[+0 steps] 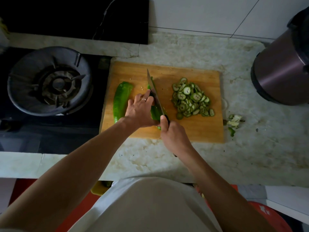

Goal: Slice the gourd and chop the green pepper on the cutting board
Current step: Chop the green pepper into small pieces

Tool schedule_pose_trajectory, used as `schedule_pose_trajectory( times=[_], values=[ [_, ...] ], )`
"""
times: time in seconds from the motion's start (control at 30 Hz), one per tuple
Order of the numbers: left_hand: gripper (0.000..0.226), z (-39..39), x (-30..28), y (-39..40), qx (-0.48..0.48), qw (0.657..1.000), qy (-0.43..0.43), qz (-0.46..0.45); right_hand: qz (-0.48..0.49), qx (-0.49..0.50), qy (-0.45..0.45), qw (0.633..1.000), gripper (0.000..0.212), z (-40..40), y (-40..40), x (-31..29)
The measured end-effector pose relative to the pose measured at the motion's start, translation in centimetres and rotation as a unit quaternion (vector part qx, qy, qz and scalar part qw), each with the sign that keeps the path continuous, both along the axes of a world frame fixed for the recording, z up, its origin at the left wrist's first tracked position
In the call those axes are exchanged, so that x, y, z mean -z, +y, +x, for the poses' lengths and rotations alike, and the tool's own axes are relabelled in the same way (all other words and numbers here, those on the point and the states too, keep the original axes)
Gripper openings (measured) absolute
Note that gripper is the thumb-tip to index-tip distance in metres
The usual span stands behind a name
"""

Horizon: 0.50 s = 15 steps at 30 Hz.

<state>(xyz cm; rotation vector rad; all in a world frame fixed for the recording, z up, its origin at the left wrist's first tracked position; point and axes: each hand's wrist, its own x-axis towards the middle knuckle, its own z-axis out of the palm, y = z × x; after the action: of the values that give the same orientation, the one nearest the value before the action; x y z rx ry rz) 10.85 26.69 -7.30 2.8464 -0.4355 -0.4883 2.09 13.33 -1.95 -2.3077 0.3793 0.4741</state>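
A wooden cutting board [192,131] lies on the pale counter. One flat green pepper half [120,99] lies at the board's left side. A second green pepper piece [155,113] lies lengthwise mid-board, pressed down by my left hand [139,109], whose fingers rest on it beside the blade. My right hand [173,133] grips the dark handle of a knife [154,92]; its blade runs along the pepper piece, tip pointing away from me. A heap of sliced gourd rounds [192,99] sits on the board's right half.
A gas burner with a round dark ring [48,81] stands left of the board. A metallic pot-shaped appliance [280,72] stands at the right. Green trimmings [234,122] lie on the counter [250,156] just off the board's right edge. A tiled wall is behind.
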Motion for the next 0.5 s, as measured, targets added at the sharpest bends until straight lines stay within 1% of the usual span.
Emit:
schedule_pose_trajectory(
  times=[0.1, 0.23, 0.4, 0.5],
  values=[
    [0.083, -0.2, 0.2, -0.1, -0.009, 1.0, 0.001, -0.005, -0.007, -0.004, -0.007, 1.0, 0.056, 0.2, 0.0, 0.2],
    [0.075, -0.2, 0.2, 0.0, -0.015, 1.0, -0.003, -0.013, 0.0, -0.009, -0.041, 0.999, 0.047, 1.5, 1.4, 0.5],
    [0.089, -0.6, 0.2, -0.2, -0.012, 1.0, 0.011, -0.015, -0.008, -0.021, -0.02, 1.0, 0.052, 0.5, -0.1, 1.3],
    [0.088, -0.5, 0.2, -0.3, -0.028, 0.999, 0.01, -0.022, -0.002, -0.024, -0.021, 1.0, 0.053, 1.4, 0.0, 1.1]
  ],
)
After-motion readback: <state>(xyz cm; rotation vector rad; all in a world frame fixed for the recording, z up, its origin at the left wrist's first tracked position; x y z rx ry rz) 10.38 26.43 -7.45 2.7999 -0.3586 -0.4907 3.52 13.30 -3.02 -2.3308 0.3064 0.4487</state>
